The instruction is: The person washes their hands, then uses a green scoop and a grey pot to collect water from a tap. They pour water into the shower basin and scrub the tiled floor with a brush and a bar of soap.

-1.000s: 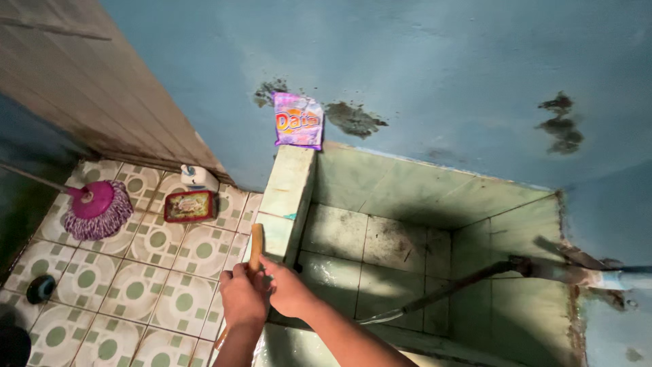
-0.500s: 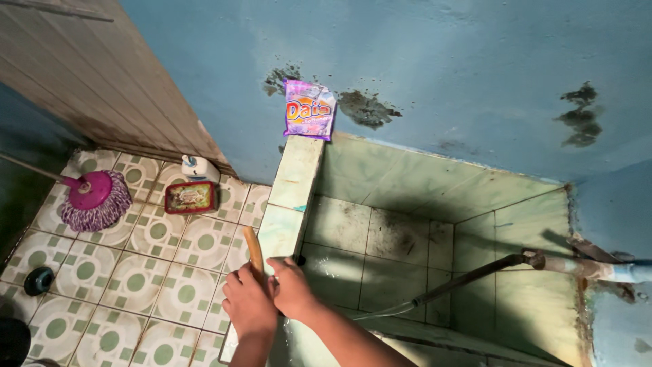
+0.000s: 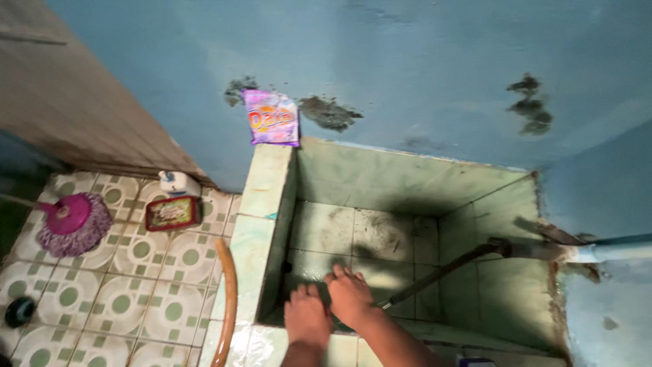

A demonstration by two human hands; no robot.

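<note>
Far left on the patterned tile floor [image 3: 122,299], a purple mop head [image 3: 71,223] lies near the wall, with a small dark round object [image 3: 19,311] close to the floor's lower left corner. Further right stand a white bottle [image 3: 178,182] and a red rectangular tray [image 3: 171,213], just beside each other near the floor's back edge. An orange hose [image 3: 230,299] runs along the floor against the outer wall of the green tiled basin [image 3: 261,231]. On the basin's back left corner a purple detergent packet [image 3: 272,117] leans on the blue wall [image 3: 421,75]. At the basin's near edge, the left hand [image 3: 307,317] and right hand [image 3: 350,296] lie side by side, fingers flat and pointing into the basin; whether they press something beneath cannot be told. Just right of them a dark pipe [image 3: 441,272] slants down from the basin's right edge toward the hands.
</note>
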